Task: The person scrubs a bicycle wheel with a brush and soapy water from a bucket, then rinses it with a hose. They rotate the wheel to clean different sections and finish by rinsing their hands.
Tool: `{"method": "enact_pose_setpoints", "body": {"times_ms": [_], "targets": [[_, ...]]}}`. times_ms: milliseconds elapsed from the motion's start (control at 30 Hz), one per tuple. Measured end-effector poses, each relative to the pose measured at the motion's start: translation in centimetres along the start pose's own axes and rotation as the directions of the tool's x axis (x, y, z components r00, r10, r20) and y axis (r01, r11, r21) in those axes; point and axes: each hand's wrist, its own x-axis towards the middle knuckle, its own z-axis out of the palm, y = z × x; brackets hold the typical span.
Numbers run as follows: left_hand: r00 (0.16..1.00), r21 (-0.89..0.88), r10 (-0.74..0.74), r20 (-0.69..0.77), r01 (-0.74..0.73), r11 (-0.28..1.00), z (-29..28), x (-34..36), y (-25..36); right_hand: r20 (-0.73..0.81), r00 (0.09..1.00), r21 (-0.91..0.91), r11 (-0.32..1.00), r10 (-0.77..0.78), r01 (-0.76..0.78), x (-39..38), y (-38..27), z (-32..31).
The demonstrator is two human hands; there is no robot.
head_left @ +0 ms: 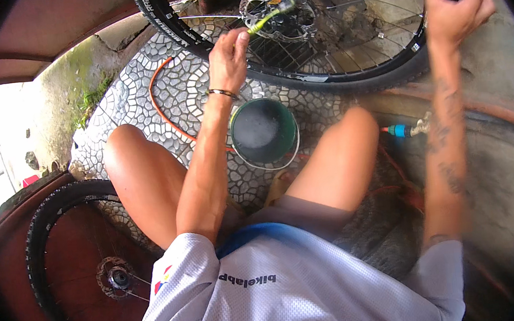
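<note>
Two bare hands worked at the black spoked bicycle wheel point(347, 65) standing along the frame's top. The left hand point(227, 55), arm stretched forward at upper centre, pinched a yellow-green brush point(269, 16) against the silver brake disc point(278, 11). The right hand point(453, 8), upper right, wrapped the tyre's rim.
</note>
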Motion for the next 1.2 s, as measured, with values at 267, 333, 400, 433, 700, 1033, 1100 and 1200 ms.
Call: {"method": "enact_pose_setpoints", "body": {"times_ms": [267,333,400,433,700,1033,1100,1200], "targets": [[0.995,-0.361,-0.097,-0.027,0.081,0.929,3.0,-1.7,-2.6,0.77,0.504,0.171,0.634,0.392,-0.755,-15.4,-17.6,1.4],[0.966,-0.327,-0.252,-0.052,0.222,0.919,3.0,-1.5,-2.9,0.692,0.55,0.167,0.638,0.467,-0.752,-16.3,-18.0,2.1],[0.934,-0.192,-0.352,-0.062,0.335,0.922,3.1,-1.2,-3.0,0.772,0.426,0.027,0.644,0.473,-0.764,-15.6,-17.9,2.3],[0.965,-0.221,-0.258,-0.053,0.241,0.945,3.2,-1.2,-3.1,0.799,0.412,0.027,0.659,0.438,-0.752,-14.9,-17.9,2.2],[0.985,-0.251,-0.173,0.01,0.17,0.953,5.4,-2.4,-3.3,0.751,0.374,-0.16,0.699,0.544,-0.697,-14.7,-19.2,2.6],[0.938,-0.103,-0.322,0.131,0.336,0.936,8.6,-4.3,-2.3,0.8,-0.121,-0.071,-0.109,0.588,-0.992,-15.2,-20.7,3.5],[0.992,-0.178,-0.076,0.104,0.093,0.98,8.7,-4.5,-2.3,0.831,-0.229,-0.039,-0.357,0.508,-0.933,-15.1,-20.8,3.4],[0.955,-0.097,-0.284,0.086,0.291,0.952,7.1,-4.2,-2.6,0.839,-0.244,-0.042,-0.389,0.486,-0.92,-15.2,-20.7,2.9]]}}
